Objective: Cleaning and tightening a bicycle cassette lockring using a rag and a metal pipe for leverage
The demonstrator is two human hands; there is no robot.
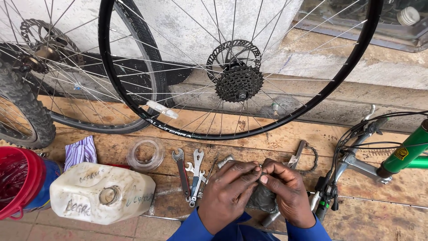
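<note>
Left hand (229, 189), right hand (285, 192) pinching grimy rag (262, 198), wrenches (191, 176) beside

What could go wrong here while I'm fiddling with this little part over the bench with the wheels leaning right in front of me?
1. Both hands, left hand and right hand, pinch a small part; if it slips it may vanish among the spanners.
2. The wheel with the cassette only leans on the wall; a nudge might roll it onto the hands.
3. The white jug lies on its side and might leak.
</note>
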